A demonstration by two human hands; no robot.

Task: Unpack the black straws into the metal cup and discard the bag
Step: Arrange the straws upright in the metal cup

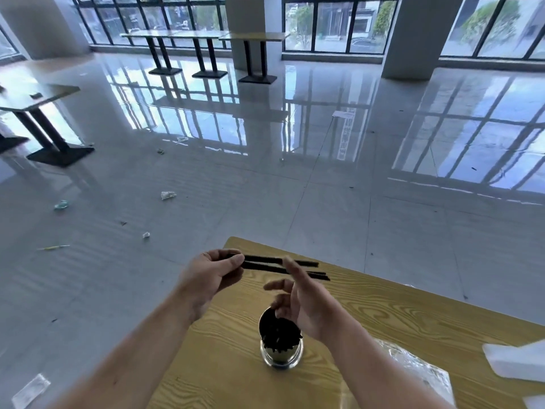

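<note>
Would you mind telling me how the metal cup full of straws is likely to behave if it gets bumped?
The metal cup looks tall and narrow, so it may tip rather than slide. The black straws packed inside probably add little weight. Its shiny wall might be slippery to grip.

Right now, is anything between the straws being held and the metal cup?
Yes. The right hand hangs open over the metal cup, below the black straws the left hand pinches. Other straws fill the cup.
</note>
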